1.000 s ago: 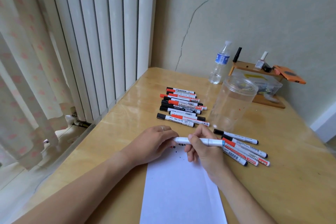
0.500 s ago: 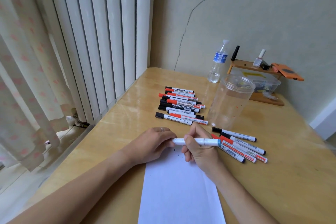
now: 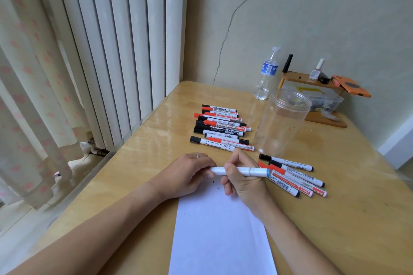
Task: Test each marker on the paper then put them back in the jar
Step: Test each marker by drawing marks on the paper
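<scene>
The near edge of the white paper [image 3: 220,230] runs out of the bottom of the view, and its far end is covered by both hands. A few small dark specks show on it near the hands, too small to read as strokes. The left hand [image 3: 186,174] hides the white marker [image 3: 240,171] at its left end, so its cap or tip there cannot be made out. The marker lies level above the paper's far end, its long axis running left to right, the blue-banded end pointing right. The right hand [image 3: 242,182] wraps its fingers round the barrel; the left hand's fingers curl around the left end. The clear jar [image 3: 280,123] stands upright beyond on the wooden table [image 3: 346,219], between two groups of markers: one row [image 3: 221,128] to its left, another cluster [image 3: 292,176] just right of the right hand.
</scene>
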The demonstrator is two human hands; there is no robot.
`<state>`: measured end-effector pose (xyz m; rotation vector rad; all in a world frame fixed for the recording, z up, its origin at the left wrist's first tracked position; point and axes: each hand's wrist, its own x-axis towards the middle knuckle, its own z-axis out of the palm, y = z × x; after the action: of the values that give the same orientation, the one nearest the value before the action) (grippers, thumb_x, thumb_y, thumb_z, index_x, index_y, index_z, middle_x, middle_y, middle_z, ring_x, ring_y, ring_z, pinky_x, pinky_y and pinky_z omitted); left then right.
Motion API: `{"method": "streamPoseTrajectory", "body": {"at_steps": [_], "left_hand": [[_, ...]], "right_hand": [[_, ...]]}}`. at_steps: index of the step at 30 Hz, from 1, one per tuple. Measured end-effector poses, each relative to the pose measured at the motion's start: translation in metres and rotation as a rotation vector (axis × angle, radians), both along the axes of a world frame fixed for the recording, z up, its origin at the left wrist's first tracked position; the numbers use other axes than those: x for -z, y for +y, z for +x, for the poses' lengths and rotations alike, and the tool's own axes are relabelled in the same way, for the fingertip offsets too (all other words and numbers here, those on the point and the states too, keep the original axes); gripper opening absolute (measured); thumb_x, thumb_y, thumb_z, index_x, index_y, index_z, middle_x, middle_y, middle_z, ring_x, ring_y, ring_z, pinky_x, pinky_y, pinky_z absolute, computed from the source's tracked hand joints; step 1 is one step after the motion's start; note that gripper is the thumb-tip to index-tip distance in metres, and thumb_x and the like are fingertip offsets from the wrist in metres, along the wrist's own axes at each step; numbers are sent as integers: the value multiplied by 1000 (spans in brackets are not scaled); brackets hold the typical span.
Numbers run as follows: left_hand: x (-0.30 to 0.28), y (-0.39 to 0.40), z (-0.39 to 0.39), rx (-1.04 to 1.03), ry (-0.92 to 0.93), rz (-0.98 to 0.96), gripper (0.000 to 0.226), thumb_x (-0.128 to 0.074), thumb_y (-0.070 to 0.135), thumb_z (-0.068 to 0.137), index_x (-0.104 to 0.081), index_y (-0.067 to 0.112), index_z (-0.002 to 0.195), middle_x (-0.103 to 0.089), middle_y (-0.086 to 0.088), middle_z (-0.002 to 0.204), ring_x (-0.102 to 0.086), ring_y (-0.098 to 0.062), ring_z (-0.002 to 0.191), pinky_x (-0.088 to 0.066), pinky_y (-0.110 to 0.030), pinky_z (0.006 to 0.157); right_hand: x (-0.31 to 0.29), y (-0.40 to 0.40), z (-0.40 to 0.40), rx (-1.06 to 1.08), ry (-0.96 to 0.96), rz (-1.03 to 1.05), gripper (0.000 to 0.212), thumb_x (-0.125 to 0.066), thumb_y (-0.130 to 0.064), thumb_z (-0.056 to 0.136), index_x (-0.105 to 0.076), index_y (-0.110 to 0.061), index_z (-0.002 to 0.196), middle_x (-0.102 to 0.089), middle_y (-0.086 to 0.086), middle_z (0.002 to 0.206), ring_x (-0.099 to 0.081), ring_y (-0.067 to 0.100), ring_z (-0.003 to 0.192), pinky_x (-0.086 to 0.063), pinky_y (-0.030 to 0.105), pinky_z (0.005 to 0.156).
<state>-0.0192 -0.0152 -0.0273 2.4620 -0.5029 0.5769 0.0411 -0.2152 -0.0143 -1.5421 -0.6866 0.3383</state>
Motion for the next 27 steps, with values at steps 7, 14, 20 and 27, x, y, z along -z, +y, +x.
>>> {"method": "streamPoseTrajectory", "body": {"at_steps": [7, 14, 20, 27], "left_hand": [[-6, -1, -3, 76, -10, -58, 32, -66, 52, 95, -74, 22, 104, -60, 13, 85, -55, -5, 75, -46, -24, 67], [-2, -2, -1, -166, -168, -64, 16, -54, 17, 102, -52, 15, 119, -51, 10, 100, -50, -7, 85, -39, -20, 74], [0, 3, 0, -209, -65, -256, 32, -46, 23, 105, -41, 23, 137, -53, 12, 111, -55, -11, 101, -47, -30, 82], [0, 1, 3, -48, 14, -77, 30, -52, 30, 106, -55, 22, 135, -57, 10, 113, -56, -7, 100, -46, -24, 86]], "right_hand": [[1, 6, 3, 174, 40, 96, 34, -78, -31, 91, -60, -2, 84, -58, 8, 60, -50, 17, 48, -38, 30, 50], [-1, 6, 3, 118, 74, 58, 37, -48, -34, 95, -55, 2, 99, -63, 13, 77, -56, 28, 52, -42, 30, 48], [-12, -2, 7, 157, -556, -259, 16, -49, -39, 107, -48, -25, 100, -46, -7, 66, -43, 10, 56, -35, 29, 52], [11, 2, 12, 263, -1074, -745, 15, -55, -35, 98, -66, -29, 107, -52, -5, 86, -61, 23, 72, -43, 33, 53]]}}
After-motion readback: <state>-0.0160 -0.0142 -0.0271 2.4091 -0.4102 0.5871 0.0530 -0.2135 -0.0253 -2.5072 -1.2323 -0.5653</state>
